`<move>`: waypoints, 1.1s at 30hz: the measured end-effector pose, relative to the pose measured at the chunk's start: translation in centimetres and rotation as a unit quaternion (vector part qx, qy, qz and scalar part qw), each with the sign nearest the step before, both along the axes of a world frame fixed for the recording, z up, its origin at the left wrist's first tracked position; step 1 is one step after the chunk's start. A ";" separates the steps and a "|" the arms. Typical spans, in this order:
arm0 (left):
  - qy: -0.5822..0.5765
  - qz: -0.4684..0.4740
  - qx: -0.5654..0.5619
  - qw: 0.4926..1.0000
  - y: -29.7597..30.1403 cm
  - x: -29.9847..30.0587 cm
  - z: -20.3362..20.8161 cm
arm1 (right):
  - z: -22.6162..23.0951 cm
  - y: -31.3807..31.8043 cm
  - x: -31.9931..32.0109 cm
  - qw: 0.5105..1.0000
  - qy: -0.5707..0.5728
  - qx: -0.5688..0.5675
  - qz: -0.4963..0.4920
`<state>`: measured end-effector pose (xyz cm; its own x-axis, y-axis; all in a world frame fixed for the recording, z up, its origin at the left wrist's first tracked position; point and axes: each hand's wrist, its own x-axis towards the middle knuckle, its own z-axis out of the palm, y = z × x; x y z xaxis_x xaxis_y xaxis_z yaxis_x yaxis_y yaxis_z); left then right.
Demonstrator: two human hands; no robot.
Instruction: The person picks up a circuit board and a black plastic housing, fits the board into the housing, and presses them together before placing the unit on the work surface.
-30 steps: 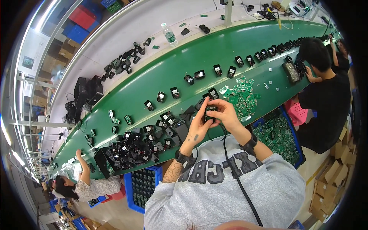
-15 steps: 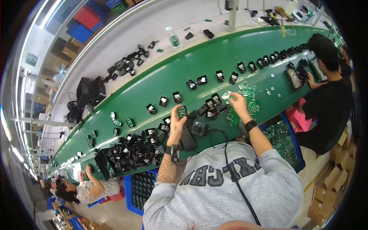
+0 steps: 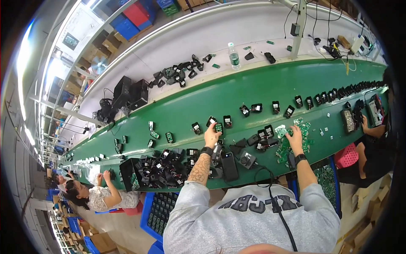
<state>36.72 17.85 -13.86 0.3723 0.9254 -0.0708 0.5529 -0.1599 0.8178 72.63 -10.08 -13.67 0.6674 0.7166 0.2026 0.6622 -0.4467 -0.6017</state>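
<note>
My left hand (image 3: pixel 212 136) is closed on a small black case (image 3: pixel 218 128) with a green circuit board showing in it. It is held at the near side of a spaced row of open black cases, close beside one case (image 3: pixel 211 121) in that row. My right hand (image 3: pixel 295 140) is at the left part of a loose pile of green circuit boards (image 3: pixel 299 125). Its thumb and fingers pinch at the edge of a pale green board (image 3: pixel 280 131); the exact grip is partly hidden. Between my hands lie several black cases (image 3: pixel 265 133) with wires.
A black power bank (image 3: pixel 229 166) and a small boxy device (image 3: pixel 247 160) with a cable lie before me. Left is a heap of black cases (image 3: pixel 163 169). A bottle (image 3: pixel 234 56) stands behind the green belt (image 3: pixel 190 101). Co-workers sit left (image 3: pixel 108 197) and right (image 3: pixel 374 139).
The whole view has shifted, with the scene lower and further right. My left hand has moved the case forward and left to the row. My right hand stays at the board pile.
</note>
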 end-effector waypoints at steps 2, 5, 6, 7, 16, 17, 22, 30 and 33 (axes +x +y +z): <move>0.080 -0.022 0.057 0.995 0.1 1.2 1.1 | 0.9 -0.6 -0.4 0.999 0.032 0.018 -0.003; 0.177 -0.025 0.163 0.970 0.8 0.3 0.1 | 2.9 -1.4 -1.9 0.996 0.046 0.070 -0.022; 0.221 -0.021 0.175 0.959 0.5 0.7 0.6 | 3.4 -2.5 -2.1 0.995 0.057 0.069 -0.032; 0.257 -0.054 0.153 0.953 0.2 0.9 1.1 | 3.9 -4.0 -2.4 0.993 0.080 0.068 -0.049; 0.133 0.276 0.049 0.951 8.7 -11.8 -4.7 | 2.7 -12.4 -6.1 0.903 0.341 0.208 -0.159; 0.134 0.274 0.047 0.951 8.7 -11.6 -5.2 | 4.1 -11.6 -6.7 0.882 0.381 0.197 -0.196; 0.110 0.185 0.144 0.966 7.4 -10.4 -4.1 | 6.7 -7.2 -6.3 0.877 0.411 0.197 -0.156; -0.301 -0.017 -0.149 0.942 -5.7 1.4 12.1 | 16.1 1.4 -11.6 0.675 0.648 0.346 0.066; -0.258 -0.084 -0.214 0.938 -13.8 6.0 16.4 | 18.4 4.9 -15.1 0.621 0.669 0.396 0.095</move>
